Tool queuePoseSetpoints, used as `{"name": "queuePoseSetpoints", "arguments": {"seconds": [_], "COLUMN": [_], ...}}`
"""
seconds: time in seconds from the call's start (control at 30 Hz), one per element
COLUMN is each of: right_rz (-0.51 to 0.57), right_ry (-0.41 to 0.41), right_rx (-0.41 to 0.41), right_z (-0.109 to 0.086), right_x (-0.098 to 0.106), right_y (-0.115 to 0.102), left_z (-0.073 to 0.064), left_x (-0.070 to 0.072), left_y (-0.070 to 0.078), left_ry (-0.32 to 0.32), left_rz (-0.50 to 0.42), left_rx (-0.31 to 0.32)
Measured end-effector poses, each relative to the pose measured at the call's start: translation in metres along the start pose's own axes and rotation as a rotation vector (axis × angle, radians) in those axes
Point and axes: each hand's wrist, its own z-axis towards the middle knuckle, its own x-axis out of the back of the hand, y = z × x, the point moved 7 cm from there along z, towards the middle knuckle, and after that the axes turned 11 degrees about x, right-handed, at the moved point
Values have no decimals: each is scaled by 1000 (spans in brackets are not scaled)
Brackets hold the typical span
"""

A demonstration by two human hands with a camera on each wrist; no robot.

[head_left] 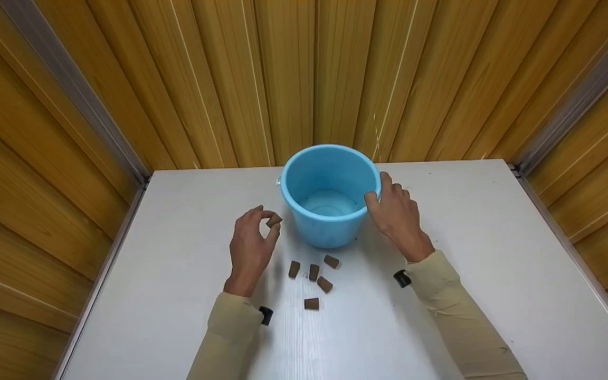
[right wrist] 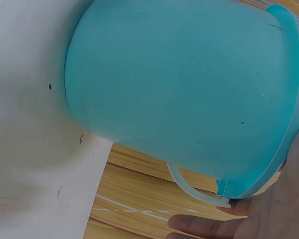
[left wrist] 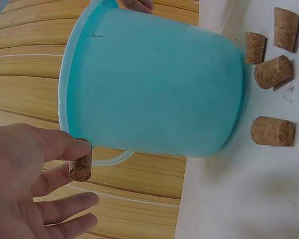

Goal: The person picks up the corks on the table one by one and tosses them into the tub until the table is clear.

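Observation:
A light blue plastic bucket [head_left: 328, 232] stands upright and empty at the middle of the white table [head_left: 494, 274]. My left hand [head_left: 267, 226] hovers just left of the bucket and pinches a brown cork [head_left: 274, 219] between thumb and forefinger. The left wrist view shows this cork [left wrist: 80, 167] raised beside the bucket's rim [left wrist: 65, 99]. My right hand [head_left: 380, 189] rests against the bucket's right rim with fairly straight fingers. In the right wrist view its palm [right wrist: 284, 209] lies by the rim and the pale handle [right wrist: 189, 188]. Several more corks [head_left: 314, 272] lie on the table before the bucket.
Wooden slatted walls [head_left: 304, 79] close in the table at the back and both sides, with metal strips in the corners. The loose corks [left wrist: 271, 131] lie close to the bucket's base. White tabletop stretches to the left, right and front of the bucket.

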Motion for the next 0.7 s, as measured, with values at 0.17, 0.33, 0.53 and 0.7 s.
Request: {"name": "queuePoseSetpoints", "arguments": {"seconds": [0.17, 0.33, 0.53, 0.7], "right_rz": [5, 10, 23, 26], "right_ry": [-10, -25, -23, -30], "right_rx": [-13, -28, -22, -23], "right_z": [0, -1, 0, 1], "right_x": [-1, -2, 0, 0], "right_y": [0, 2, 2, 2], "left_z": [3, 7, 15, 18], "left_x": [2, 5, 8, 7], "left_y": [6, 15, 36, 50], "left_ry": [15, 31, 32, 35], "left_rz": [-22, -34, -53, -59], "left_rx": [-17, -13, -50, -113]}}
